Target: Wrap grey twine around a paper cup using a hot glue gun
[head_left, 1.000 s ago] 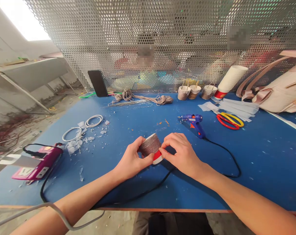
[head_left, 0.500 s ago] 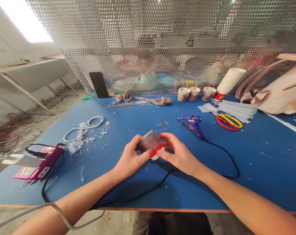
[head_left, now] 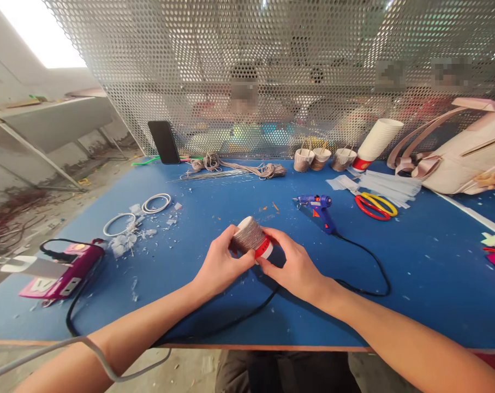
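Your left hand [head_left: 219, 266] and your right hand [head_left: 290, 262] close together around a small paper cup wound with brown twine, its red-and-white band left bare at the wider end [head_left: 252, 240]; the cup lies tilted on its side, raised just above the blue tabletop [head_left: 214, 305] near the front middle. Your left fingers curl over the twine-covered part with the thumb pressed against it, and your right fingers wrap the red band from the other side, so both hands are partly closed in a firm grip. A black cable [head_left: 231, 322] runs beneath your wrists. Beyond your right hand, a blue hot-glue gun [head_left: 318, 206] lies on the table, and farther right rest red and yellow scissors [head_left: 373, 205] beside a pile of clear glue sticks [head_left: 388, 184]. At the far edge stand three small twine-wrapped cups [head_left: 321, 158], a leaning stack of white paper cups [head_left: 376, 143] and a loose coil of brown twine [head_left: 239, 166]. To your left lie white rings [head_left: 157, 203] and a pink device [head_left: 63, 267].
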A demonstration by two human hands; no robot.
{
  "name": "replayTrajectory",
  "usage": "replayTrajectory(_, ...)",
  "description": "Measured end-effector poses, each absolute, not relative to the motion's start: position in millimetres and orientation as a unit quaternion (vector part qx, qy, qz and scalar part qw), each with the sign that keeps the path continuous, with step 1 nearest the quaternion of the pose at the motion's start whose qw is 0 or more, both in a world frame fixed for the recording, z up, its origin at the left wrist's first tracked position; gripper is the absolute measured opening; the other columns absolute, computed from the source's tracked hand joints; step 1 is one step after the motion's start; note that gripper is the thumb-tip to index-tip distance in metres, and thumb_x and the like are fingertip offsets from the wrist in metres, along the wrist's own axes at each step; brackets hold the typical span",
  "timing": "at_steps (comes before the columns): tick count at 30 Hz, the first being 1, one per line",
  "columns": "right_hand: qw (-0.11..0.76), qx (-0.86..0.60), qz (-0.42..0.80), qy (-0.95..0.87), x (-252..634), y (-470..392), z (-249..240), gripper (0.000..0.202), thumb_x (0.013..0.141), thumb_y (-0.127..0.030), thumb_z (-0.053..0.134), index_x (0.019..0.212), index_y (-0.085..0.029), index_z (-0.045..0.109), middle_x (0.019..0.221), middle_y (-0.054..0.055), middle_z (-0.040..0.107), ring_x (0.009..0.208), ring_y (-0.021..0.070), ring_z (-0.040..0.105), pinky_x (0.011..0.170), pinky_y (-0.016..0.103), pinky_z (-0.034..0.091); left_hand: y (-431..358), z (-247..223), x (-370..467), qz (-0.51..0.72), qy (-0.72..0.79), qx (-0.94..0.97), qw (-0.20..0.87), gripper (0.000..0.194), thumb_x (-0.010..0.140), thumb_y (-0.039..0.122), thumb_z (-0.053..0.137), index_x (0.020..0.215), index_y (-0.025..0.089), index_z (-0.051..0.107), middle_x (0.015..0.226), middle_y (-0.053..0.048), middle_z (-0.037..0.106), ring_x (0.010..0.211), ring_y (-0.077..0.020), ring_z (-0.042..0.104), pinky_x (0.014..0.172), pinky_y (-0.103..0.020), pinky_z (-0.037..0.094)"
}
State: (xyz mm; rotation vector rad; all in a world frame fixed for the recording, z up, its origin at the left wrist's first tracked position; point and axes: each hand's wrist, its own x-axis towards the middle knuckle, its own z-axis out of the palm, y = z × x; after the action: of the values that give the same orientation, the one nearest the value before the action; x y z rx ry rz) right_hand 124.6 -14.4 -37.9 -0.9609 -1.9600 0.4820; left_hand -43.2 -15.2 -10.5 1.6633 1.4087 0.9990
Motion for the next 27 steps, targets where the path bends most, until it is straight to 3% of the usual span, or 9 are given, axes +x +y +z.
replayTrajectory(6, 0.453, -0.358, 0.091, -0.812, 120, -15, -42, 0.047, 0.081, -0.017, 0.057, 0.125, -0.019, 0.040, 0.113, 0.015, 0.063, 0.103, 0.0235, 0.062, 0.086, 0.039, 0.055, -15, -8, -40, 0.392, 0.555, 0.632, 0.373, 0.014, 0.067, 0.026, 0.059, 0.071, 0.018, 0.047, 0.062, 0.008, 0.043, 0.058, -0.0092, 0.040, 0.056, -0.022, 0.034)
replayTrajectory(10, 0.454, -0.359, 0.090, -0.810, 117, -15, -46, 0.044, 0.082, -0.022, 0.058, 0.123, -0.018, 0.043, 0.110, 0.014, 0.064, 0.100, 0.0235, 0.063, 0.085, 0.039, 0.055, -14, -7, -42, 0.395, 0.557, 0.611, 0.401, 0.018, 0.071, 0.031, 0.060, 0.072, 0.018, 0.047, 0.061, 0.008, 0.044, 0.058, -0.0093, 0.040, 0.056, -0.022, 0.034)
replayTrajectory(18, 0.432, -0.423, 0.277, -0.747, 122, -13, -39, 0.039, 0.080, -0.034, 0.061, 0.115, -0.019, 0.050, 0.111, 0.011, 0.064, 0.099, 0.0223, 0.063, 0.086, 0.040, 0.053, -11, -7, -53, 0.454, 0.460, 0.541, 0.538, 0.031, 0.083, 0.045, 0.045, 0.078, 0.016, 0.053, 0.068, 0.003, 0.050, 0.063, -0.0122, 0.047, 0.056, -0.024, 0.042)
replayTrajectory(22, 0.439, -0.409, 0.369, -0.710, 126, -7, -40, 0.037, 0.082, -0.038, 0.059, 0.114, -0.020, 0.050, 0.110, 0.010, 0.065, 0.097, 0.0203, 0.064, 0.085, 0.036, 0.053, -8, -7, -57, 0.467, 0.414, 0.512, 0.590, 0.032, 0.081, 0.044, 0.047, 0.086, 0.014, 0.058, 0.077, -0.003, 0.056, 0.066, -0.0140, 0.052, 0.053, -0.024, 0.045)
replayTrajectory(27, 0.440, -0.410, 0.404, -0.689, 130, 0, -44, 0.032, 0.083, -0.037, 0.057, 0.110, -0.020, 0.053, 0.107, 0.008, 0.066, 0.094, 0.0194, 0.065, 0.081, 0.033, 0.054, -3, -7, -59, 0.457, 0.408, 0.467, 0.638, 0.024, 0.079, 0.035, 0.052, 0.084, 0.013, 0.062, 0.081, -0.006, 0.059, 0.068, -0.0151, 0.055, 0.051, -0.024, 0.049)
